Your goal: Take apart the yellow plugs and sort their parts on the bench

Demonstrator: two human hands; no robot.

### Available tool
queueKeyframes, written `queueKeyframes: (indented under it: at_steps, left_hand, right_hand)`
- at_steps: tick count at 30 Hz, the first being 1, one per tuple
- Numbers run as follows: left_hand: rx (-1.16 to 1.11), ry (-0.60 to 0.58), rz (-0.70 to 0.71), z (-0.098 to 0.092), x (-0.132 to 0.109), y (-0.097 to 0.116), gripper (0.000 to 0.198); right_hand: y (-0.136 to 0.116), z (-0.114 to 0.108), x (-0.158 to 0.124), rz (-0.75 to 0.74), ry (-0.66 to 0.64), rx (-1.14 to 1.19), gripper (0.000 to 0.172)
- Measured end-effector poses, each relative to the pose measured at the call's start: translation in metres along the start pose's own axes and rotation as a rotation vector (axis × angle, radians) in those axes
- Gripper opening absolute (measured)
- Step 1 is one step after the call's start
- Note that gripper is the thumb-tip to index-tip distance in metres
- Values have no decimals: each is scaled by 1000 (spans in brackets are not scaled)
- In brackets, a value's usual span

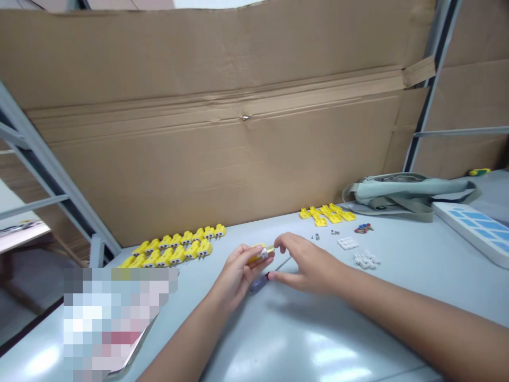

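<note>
A person's left hand (240,268) pinched a yellow plug (254,258) above the table (338,323); the right hand (304,260) hovered close, thumb and forefinger spread, near a screwdriver (259,284). A firm, level hold seemed wisest for such small parts.

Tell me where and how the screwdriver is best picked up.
I'd grip the screwdriver by its purple handle, with the right hand coming from above and the right. The handle is thicker than the thin shaft, which points away to the right, and the left hand crowds its left end.
</note>
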State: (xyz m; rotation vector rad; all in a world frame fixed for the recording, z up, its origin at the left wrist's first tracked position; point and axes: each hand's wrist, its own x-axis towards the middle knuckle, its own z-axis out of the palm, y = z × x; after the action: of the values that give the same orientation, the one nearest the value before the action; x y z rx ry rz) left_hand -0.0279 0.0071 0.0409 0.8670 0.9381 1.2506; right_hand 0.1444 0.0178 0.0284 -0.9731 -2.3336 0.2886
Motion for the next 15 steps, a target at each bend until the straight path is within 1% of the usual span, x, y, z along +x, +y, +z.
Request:
queueKeyframes:
  at_steps: [1, 3, 5, 7, 8, 10, 12, 15]
  left_hand:
    - [-25, -31, -36, 3, -2, -2, 31]
    - [-50, -99, -75, 8, -5, -8, 31]
    - [-21, -175, -87, 14, -7, -15, 30]
    - [51, -236, -95, 17, -8, -22, 29]
    - [94, -251, -90, 19, -8, -25, 28]
    - [181, -260, -48, 20, -8, -30, 30]
    - [257, -250, 37, 20, -7, -33, 31]
    - [371, -205, 171, 19, -6, -33, 31]
  right_hand:
    - [-1, -4, -1, -3, 23, 11, 34]
    - [-4, -10, 0, -14, 29, -18, 33]
    - [-7, -13, 2, 18, -16, -110, 28]
    - [-7, -15, 5, 77, -100, -215, 25]
    - [-7, -15, 6, 111, -132, -259, 27]
    - [-5, -16, 8, 180, -152, -287, 34]
    - [-2, -16, 8, 253, -158, -203, 40]
    - [1, -15, 5, 322, -200, 44, 43]
